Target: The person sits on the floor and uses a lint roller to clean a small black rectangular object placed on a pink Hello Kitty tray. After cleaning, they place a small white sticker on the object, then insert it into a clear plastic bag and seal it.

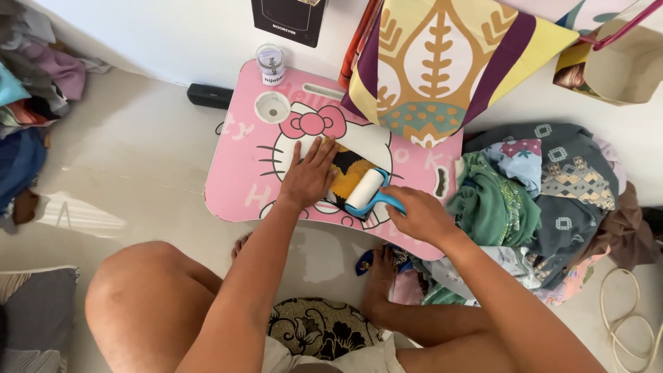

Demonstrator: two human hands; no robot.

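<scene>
A small folded cloth [347, 173], black with a yellow-orange pattern, lies on a pink lap table [238, 173] with a cartoon cat print. My left hand [309, 176] presses flat on the cloth's left side, fingers spread. My right hand [419, 214] grips the blue handle of a lint roller [365, 190], whose white roll rests on the cloth's right part.
A small round jar [271, 63] stands at the table's far edge beside a cup hole [272, 107]. A heap of clothes [545, 193] lies right of the table. A patterned fabric [435, 62] hangs behind. More clothes [31, 90] lie at far left. My bare legs are folded below.
</scene>
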